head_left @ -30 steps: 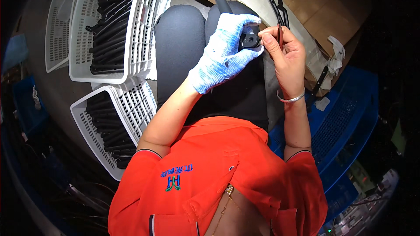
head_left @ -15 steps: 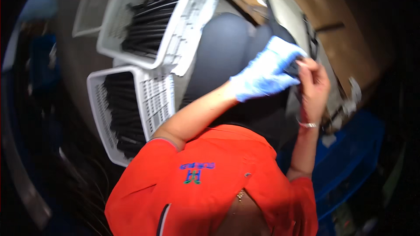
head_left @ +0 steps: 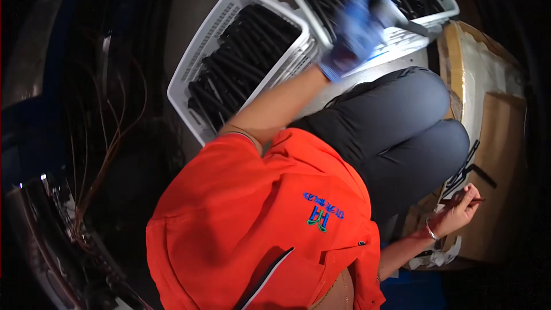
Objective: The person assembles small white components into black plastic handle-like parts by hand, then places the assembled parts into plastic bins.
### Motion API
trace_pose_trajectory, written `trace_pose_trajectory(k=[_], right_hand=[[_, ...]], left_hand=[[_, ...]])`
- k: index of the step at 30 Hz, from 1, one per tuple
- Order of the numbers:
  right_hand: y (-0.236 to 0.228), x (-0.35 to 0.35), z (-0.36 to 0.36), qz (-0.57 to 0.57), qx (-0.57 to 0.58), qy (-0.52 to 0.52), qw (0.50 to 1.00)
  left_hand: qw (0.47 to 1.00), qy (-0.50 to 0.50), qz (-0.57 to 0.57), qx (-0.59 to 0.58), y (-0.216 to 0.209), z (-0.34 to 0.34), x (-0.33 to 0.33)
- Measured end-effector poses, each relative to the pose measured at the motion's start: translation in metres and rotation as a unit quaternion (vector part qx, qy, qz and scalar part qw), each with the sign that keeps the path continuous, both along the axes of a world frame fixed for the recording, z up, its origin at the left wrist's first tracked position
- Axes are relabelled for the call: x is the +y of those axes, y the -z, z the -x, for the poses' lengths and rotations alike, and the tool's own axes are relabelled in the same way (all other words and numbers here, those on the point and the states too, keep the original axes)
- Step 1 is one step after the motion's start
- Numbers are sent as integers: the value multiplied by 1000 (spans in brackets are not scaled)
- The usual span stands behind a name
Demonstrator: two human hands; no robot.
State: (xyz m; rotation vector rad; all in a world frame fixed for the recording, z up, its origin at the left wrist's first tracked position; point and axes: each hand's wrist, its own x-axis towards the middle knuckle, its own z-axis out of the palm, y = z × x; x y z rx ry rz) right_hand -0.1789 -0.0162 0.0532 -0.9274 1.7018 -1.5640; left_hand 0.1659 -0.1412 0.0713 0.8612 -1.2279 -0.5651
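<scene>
My left hand (head_left: 357, 31), in a blue glove, is up over the near edge of the far white basket (head_left: 321, 26), its fingers closed round a short black rod (head_left: 416, 27); motion blurs both. Black rods (head_left: 327, 3) fill that basket. To its left a second white basket (head_left: 182, 77) holds more black rods (head_left: 244, 54). At the lower right, my bare right hand (head_left: 459, 211) is closed on a thin dark red stick-like tool (head_left: 481, 200), beside the open cardboard box. Most of the tool is hidden by the fingers.
My legs (head_left: 402, 120) in dark trousers lie between the baskets and the cardboard box (head_left: 499, 155). Several black bent pieces (head_left: 481, 175) lie at the box by my right hand. Thin wires (head_left: 106, 166) rise at the left, and something blue (head_left: 413, 290) is below.
My view has swung toward the baskets. My left hand has left my right hand's side and gone over the far basket with a black rod. My right hand now stands apart, holding the tool.
</scene>
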Motion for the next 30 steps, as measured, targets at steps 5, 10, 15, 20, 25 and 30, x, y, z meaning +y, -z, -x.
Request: trace_pose_trajectory(k=[5, 10, 15, 20, 25, 30], right_hand=[[-1, -1, 16, -2, 3, 20, 1000], [-1, -9, 10, -12, 19, 37, 999], [-2, -12, 13, -13, 19, -31, 999], [-12, -14, -10, -7, 39, -15, 999], [-8, -16, -11, -2, 43, -36, 998], [-7, -15, -9, -13, 48, -34, 998]], left_hand=[[975, -199, -94, 27, -29, -174, 24], [896, -369, -236, -75, 1, -349, 104], [822, -421, -384, 0, 58, -419, 195], [771, -450, -440, -99, 83, -426, 227], [783, -414, -456, -89, 90, -440, 226], [738, -392, -513, -198, 108, -479, 245]])
